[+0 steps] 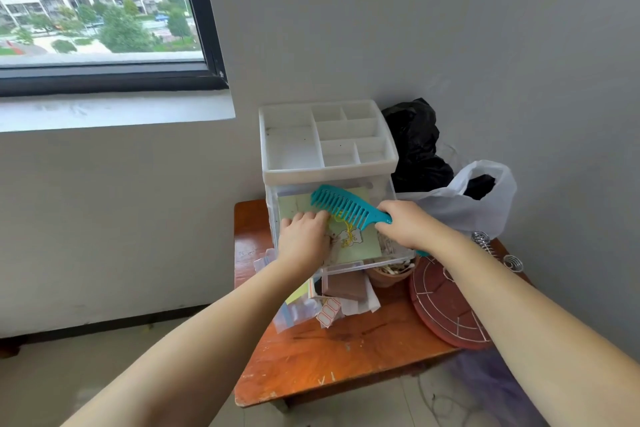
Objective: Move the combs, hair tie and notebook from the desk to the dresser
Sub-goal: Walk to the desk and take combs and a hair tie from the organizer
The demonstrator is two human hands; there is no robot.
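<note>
Notebook (332, 229) pressed by left hand (304, 236); right hand (403, 222) grips teal comb (346, 206); no legible writing.

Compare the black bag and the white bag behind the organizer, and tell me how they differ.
The black bag is opaque and crumpled into a closed heap, while the white bag is translucent with its mouth open, showing something dark inside. The black bag sits farther back in the corner against the wall; the white bag lies nearer, beside the right hand. Both are thin plastic bags resting to the right of the clear drawer organizer.
</note>
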